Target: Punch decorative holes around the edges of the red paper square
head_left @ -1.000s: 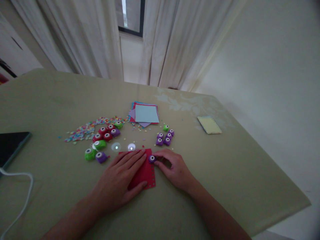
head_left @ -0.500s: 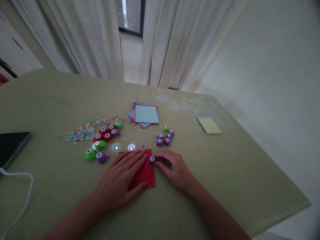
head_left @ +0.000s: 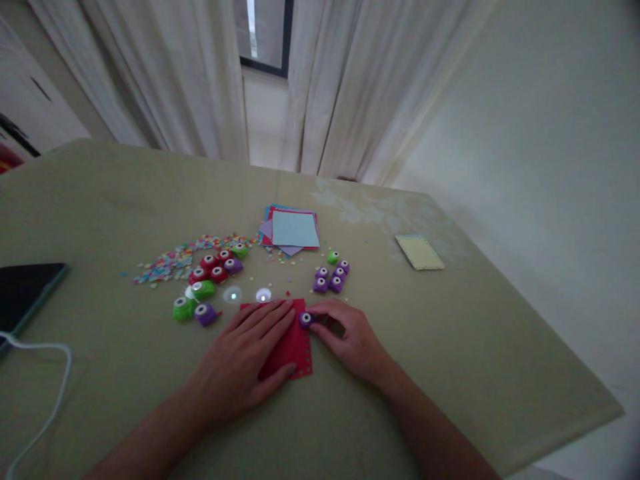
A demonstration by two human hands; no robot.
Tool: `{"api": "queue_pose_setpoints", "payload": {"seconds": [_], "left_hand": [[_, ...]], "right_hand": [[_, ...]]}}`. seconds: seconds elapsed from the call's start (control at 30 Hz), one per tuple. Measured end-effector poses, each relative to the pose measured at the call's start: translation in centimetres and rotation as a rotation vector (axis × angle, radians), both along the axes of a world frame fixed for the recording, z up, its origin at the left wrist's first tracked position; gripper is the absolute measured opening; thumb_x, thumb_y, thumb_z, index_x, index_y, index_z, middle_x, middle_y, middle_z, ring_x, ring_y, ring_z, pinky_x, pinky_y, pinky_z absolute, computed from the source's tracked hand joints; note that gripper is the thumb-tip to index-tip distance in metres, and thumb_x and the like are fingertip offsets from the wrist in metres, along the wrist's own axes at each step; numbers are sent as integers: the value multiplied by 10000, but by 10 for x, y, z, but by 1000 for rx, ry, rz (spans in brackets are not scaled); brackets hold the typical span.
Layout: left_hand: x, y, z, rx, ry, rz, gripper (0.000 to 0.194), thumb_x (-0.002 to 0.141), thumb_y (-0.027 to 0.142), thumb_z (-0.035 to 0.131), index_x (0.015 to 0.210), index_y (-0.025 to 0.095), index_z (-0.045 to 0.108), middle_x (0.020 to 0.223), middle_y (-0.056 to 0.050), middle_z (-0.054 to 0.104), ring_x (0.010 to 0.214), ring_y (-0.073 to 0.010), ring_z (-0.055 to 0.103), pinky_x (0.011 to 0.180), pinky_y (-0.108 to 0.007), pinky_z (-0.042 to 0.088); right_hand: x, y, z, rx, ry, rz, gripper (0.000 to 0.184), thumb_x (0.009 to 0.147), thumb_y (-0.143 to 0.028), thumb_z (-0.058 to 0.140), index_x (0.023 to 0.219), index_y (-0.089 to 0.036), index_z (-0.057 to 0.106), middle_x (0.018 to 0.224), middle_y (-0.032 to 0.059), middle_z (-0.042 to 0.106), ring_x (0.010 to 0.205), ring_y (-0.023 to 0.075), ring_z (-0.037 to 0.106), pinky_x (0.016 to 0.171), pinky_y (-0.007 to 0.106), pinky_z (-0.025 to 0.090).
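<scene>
Our left hand (head_left: 243,353) lies flat, thumb wide, on the red paper (head_left: 283,348); our right hand (head_left: 353,339) pinches 1 purple punch (head_left: 306,321) (star-marked on top).

The red card (head_left: 288,350) lies flat on the near part of the counter (head_left: 450,347), its left side mostly hidden from view. Along its right edge goes a row of small holes; their shape seems too small to tell for certain. The purple punch (head_left: 307,321) sits at this same right edge, close to the far right corner. Its round top is white and bears a dark, star-like mark.
</scene>
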State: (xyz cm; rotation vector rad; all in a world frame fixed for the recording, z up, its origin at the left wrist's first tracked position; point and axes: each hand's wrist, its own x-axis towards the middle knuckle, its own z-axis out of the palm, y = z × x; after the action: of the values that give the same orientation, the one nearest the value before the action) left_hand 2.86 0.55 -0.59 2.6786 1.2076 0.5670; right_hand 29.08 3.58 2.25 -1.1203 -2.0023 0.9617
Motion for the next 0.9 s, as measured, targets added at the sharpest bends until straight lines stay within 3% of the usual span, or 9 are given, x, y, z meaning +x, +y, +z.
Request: {"api": "queue_pose_setpoints", "payload": {"seconds": [0.1,0.17,0.2,0.27,0.37,0.5,0.6,0.7,0.9], "left_hand": [[0,0,-1,-1,4,0,819,1052,570,617,1739,231,327,1751,-90,437,1561,-322,482,1297,-505,346],[0,0,-2,4,5,2,803,1056,573,611,1729,225,348,1753,-87,434,1564,-319,478,1298,-501,342],[0,0,-2,7,2,4,794,1058,578,607,1724,223,359,1752,-86,437,1563,-319,480,1295,-501,346],[-1,0,-3,5,-7,8,779,1063,585,597,1720,232,372,1746,-83,448,1557,-322,488,1287,-505,353],[-1,1,-3,3,-31,-7,784,1068,594,587,1730,246,351,1740,-84,457,1555,-321,494,1290,-508,345],[0,2,-4,18,-50,-13,791,1064,592,592,1728,239,348,1721,-96,486,1545,-316,509,1290,-506,344],[1,1,-4,1,-67,-3,761,1046,580,619,1692,229,421,1696,-104,523,1536,-324,515,1295,-510,344],[2,1,-4,-32,-73,11,709,1025,554,647,1636,224,505,1670,-110,554,1527,-332,520,1299,-517,342],[2,1,-5,-18,-59,15,746,1032,568,627,1661,202,464,1691,-119,527,1540,-340,504,1288,-533,349]], "right_hand": [[-1,0,-2,11,27,-28,240,982,-228,771,1221,-233,786,1226,84,789,1125,232,724,1011,367,560],[-2,0,-1,-7,69,-104,145,963,-308,793,1067,-209,770,1053,64,758,925,202,692,796,310,557],[-3,0,1,-25,108,-153,184,972,-373,783,924,-206,725,895,32,700,777,176,627,667,285,501],[-4,0,11,-48,226,-235,491,1025,-524,698,678,-231,512,640,-38,453,574,137,406,529,283,330],[-12,0,35,5,443,-247,673,1081,-652,540,603,-258,278,565,-61,218,506,125,213,521,320,209],[-37,5,53,95,504,-209,686,1099,-628,517,586,-254,257,542,-58,213,481,115,190,533,334,184],[-61,9,37,-12,323,-152,676,1094,-661,461,574,-253,317,529,-49,299,492,121,258,516,318,229],[-77,10,14,-8,119,-123,634,1096,-619,427,588,-241,402,546,-28,406,522,128,366,542,316,284],[-74,17,1,-102,274,-195,677,1061,-686,481,569,-248,324,542,-58,313,521,113,262,517,303,251]]}}
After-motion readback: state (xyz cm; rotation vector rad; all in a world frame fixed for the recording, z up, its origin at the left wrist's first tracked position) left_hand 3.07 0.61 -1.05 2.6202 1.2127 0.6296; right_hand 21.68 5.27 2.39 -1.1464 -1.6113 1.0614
